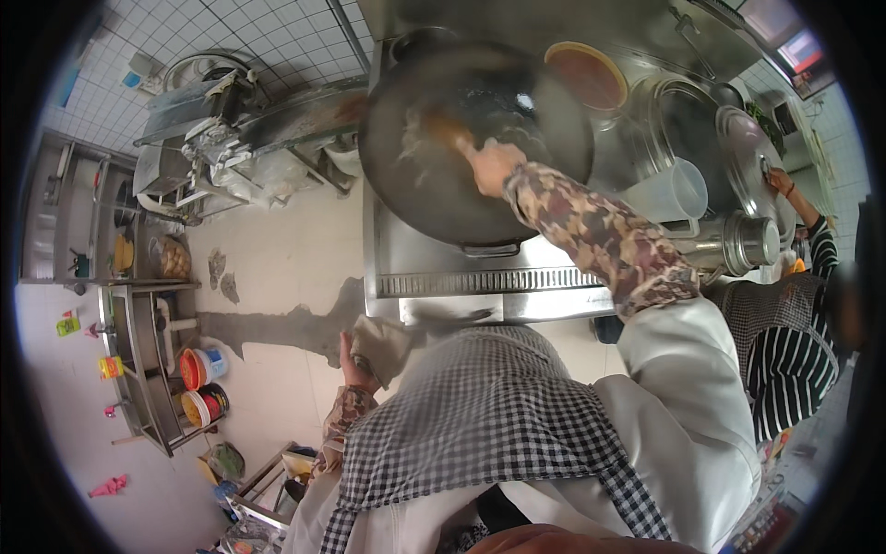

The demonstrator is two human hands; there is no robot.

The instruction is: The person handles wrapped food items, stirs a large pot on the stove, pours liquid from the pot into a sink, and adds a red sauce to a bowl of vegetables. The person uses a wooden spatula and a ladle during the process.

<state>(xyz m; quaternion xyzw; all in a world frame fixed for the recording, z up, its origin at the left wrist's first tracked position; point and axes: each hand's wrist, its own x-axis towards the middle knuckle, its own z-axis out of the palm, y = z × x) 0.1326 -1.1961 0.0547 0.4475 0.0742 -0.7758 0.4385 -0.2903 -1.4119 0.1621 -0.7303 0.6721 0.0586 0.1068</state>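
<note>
A large dark wok (443, 215) stands on the steel stove (547, 260), its inside hazed by steam. Over it is my right hand (495, 166), in a camouflage sleeve, closed around a wooden handle (450, 131) that reaches into the wok; the tool's far end is lost in the haze. My left hand (360, 370) is low by my apron at the stove's front, holding a folded beige cloth (381, 346). To the right of the wok are a yellow-rimmed bowl (585, 76) with reddish content and a translucent plastic jug (668, 190).
At the right, a person in a striped top (789, 360) has a hand on a large metal lid (751, 163). Steel pots (744, 242) stand near my right arm. A machine on a frame (214, 149), sinks (135, 332) and buckets (201, 370) are at the left.
</note>
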